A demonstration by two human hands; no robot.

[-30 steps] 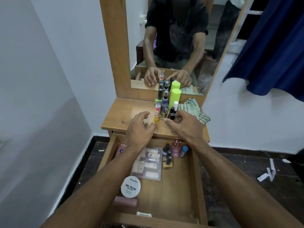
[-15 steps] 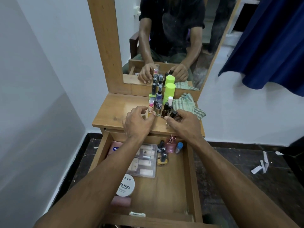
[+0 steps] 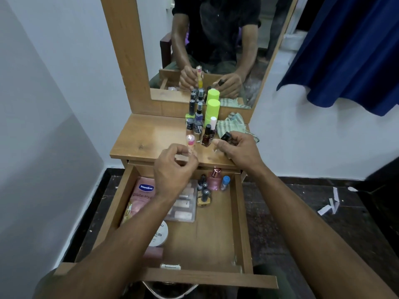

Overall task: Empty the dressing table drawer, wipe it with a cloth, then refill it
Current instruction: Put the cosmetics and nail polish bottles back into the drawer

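Observation:
The wooden drawer (image 3: 239,214) stands pulled out below the dressing table top (image 3: 149,137). My left hand (image 3: 173,171) pinches a slim pink and yellow tube (image 3: 190,142) just above the table's front edge. My right hand (image 3: 239,148) grips a small black-capped bottle (image 3: 225,136) beside it. On the table stand several small bottles (image 3: 197,124), a lime green can (image 3: 212,110) and a dark nail polish bottle (image 3: 206,137). A checked cloth (image 3: 234,125) lies at the table's right. In the drawer lie a Vaseline pouch (image 3: 140,197), a clear palette case (image 3: 184,210), a white round jar (image 3: 160,235) and small bottles (image 3: 213,182).
A mirror (image 3: 216,46) rises behind the table and reflects a person and both hands. White walls close in on the left and right. A blue curtain (image 3: 349,46) hangs at upper right. Paper scraps (image 3: 328,207) lie on the dark floor. A small white clip (image 3: 170,266) rests at the drawer's front.
Both hands have closed on items from the table and drawn back toward me: the left lifted the pink and yellow tube, the right picked up a black-capped bottle.

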